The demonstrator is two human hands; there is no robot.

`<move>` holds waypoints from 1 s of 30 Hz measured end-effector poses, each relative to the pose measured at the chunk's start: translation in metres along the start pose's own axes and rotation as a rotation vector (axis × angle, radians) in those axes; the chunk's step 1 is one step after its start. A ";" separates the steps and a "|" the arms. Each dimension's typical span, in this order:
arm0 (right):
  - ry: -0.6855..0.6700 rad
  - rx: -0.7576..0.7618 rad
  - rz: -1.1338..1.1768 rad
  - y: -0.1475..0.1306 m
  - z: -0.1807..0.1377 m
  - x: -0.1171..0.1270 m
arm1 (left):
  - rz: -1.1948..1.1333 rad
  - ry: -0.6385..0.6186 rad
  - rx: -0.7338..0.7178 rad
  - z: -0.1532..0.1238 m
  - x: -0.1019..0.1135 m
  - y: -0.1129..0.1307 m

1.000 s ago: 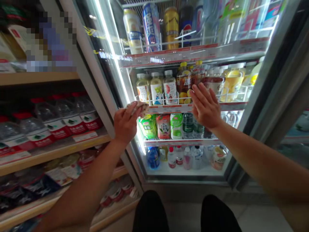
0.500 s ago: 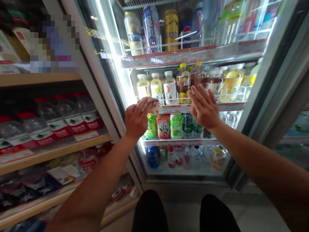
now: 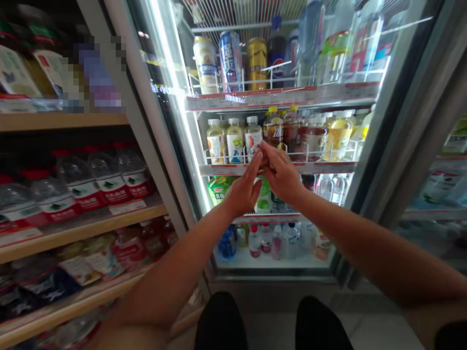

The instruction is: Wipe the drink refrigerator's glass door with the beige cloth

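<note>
My left hand (image 3: 245, 188) and my right hand (image 3: 281, 174) meet in front of the middle of the lit drinks fridge. Between their fingers is a small pale, patterned cloth (image 3: 263, 164), mostly hidden by the hands. The left fingers are straight and close together, with the thumb below. My right fingers bend over from the other side and touch the left fingertips. Behind the hands is the middle shelf edge (image 3: 222, 169). Just above it stand white-capped bottles (image 3: 235, 143) and a yellow-capped brown tea bottle (image 3: 273, 127).
Cans (image 3: 229, 61) and bottles fill the upper fridge shelf; small bottles (image 3: 254, 243) stand at the bottom. A bright light strip (image 3: 186, 112) runs up the left side. To the left, wooden shelves (image 3: 87, 223) hold red-capped bottles (image 3: 104, 180). My knees (image 3: 221, 323) are below.
My left hand has moved right with the cloth, and my right hand has moved left and down to meet it. My right fingers, spread before, have bent in. The view has shifted slightly.
</note>
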State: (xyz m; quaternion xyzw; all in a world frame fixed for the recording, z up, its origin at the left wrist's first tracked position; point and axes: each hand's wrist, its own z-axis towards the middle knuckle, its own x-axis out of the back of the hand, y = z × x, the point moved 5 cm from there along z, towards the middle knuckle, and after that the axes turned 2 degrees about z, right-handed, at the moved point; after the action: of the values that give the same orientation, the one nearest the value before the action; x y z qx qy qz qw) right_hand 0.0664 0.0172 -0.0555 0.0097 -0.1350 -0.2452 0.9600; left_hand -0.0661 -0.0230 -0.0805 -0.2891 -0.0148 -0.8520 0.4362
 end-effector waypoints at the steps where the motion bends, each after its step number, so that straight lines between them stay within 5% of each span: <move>1: 0.007 0.024 -0.017 0.003 0.010 0.008 | 0.060 -0.010 -0.042 -0.001 0.009 -0.007; 4: 0.035 0.058 -0.147 0.018 0.032 0.028 | 0.328 0.056 -0.055 -0.005 0.040 -0.046; 6: 0.002 0.076 -0.227 0.026 0.032 0.030 | 0.458 0.145 0.067 -0.008 0.057 -0.079; 10: -0.203 0.295 -0.247 0.026 0.008 0.013 | 0.506 0.190 0.147 -0.016 0.060 -0.117; 13: -0.261 0.417 -0.206 0.031 0.009 0.012 | 0.477 0.207 0.170 -0.021 0.054 -0.120; 19: 0.016 0.143 -0.208 0.041 0.045 0.014 | 0.442 0.209 0.201 -0.022 0.054 -0.118; 25: -0.344 0.245 -0.167 0.007 0.045 -0.024 | 0.461 0.208 0.181 -0.022 0.053 -0.118; 30: -0.063 0.142 -0.208 0.007 0.072 -0.021 | 0.485 0.234 0.164 -0.021 0.055 -0.112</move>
State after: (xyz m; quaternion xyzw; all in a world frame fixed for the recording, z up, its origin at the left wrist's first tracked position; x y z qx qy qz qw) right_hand 0.0328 0.0370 0.0095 0.0841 -0.1804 -0.3335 0.9215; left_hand -0.1855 -0.0003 -0.0450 -0.1475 0.0364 -0.7462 0.6481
